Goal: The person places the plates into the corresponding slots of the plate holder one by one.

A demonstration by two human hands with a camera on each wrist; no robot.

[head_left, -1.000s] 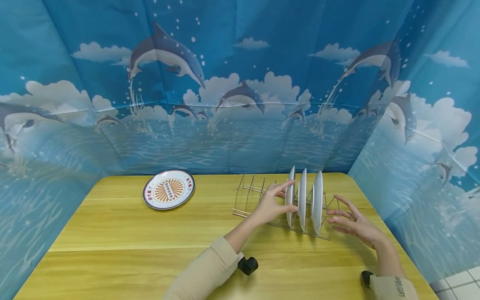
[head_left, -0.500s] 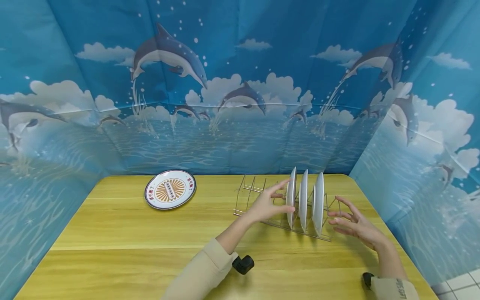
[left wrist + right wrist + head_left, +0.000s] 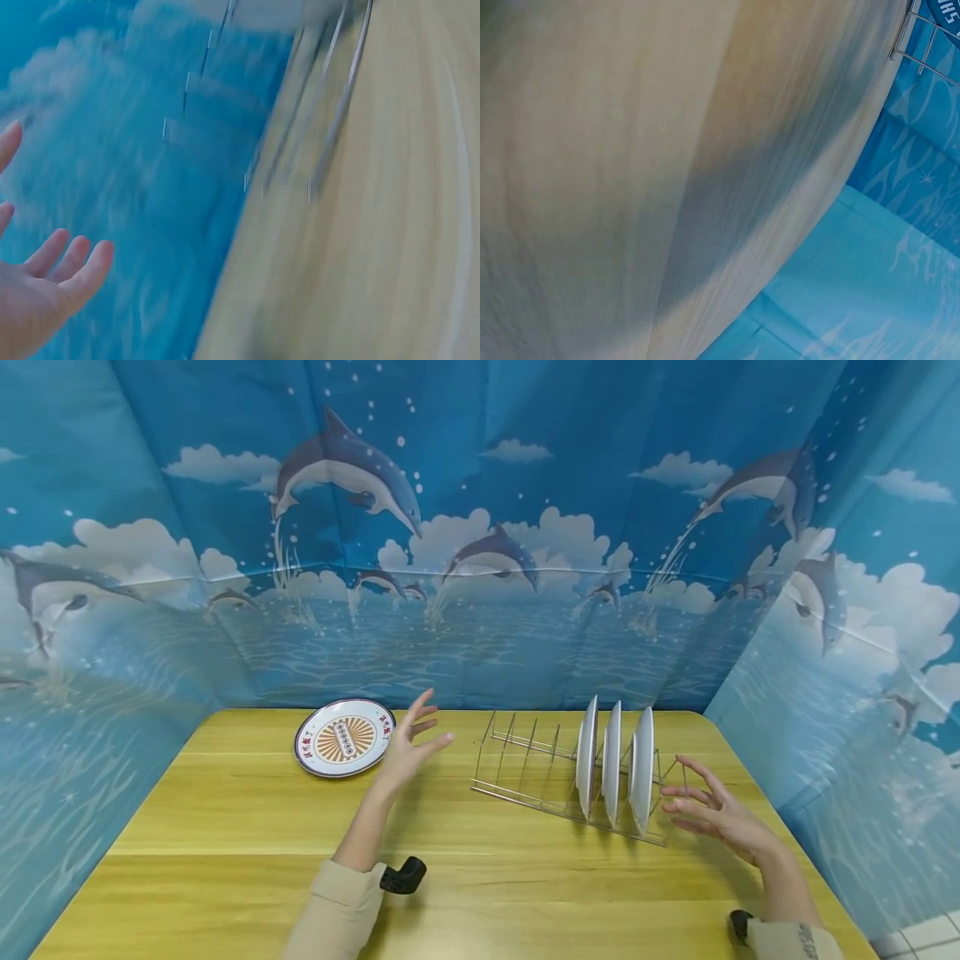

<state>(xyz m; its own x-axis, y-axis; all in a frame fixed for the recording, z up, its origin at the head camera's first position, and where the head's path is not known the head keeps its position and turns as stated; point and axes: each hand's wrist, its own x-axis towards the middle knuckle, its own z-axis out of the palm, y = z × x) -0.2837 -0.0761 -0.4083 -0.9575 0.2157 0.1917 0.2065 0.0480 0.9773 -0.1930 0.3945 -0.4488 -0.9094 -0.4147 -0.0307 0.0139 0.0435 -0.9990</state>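
Observation:
My left hand (image 3: 405, 758) hovers over the table just right of a flat white plate (image 3: 318, 762) with a dark rim, red characters and an orange sunburst. Its fingers are spread and hold nothing; the left wrist view shows its fingertips (image 3: 97, 262), blurred. A wire dish rack (image 3: 517, 795) stands to the right. Toward its right end, three white plates (image 3: 587, 760) (image 3: 611, 764) (image 3: 642, 768) stand on edge. My right hand (image 3: 723, 818) is at the rack's right end, fingers loosely bent by the end wire; whether they touch it is unclear. The right wrist view does not show this hand.
The yellow wooden table (image 3: 225, 860) ends at a blue dolphin-print curtain (image 3: 480, 635) behind and on the right. The rack's left slots hold no plates. White floor tiles (image 3: 930, 933) show at the lower right.
My left hand has left the leftmost plate in the rack and moved left, close to the flat plate. The right hand has stayed by the rack's end.

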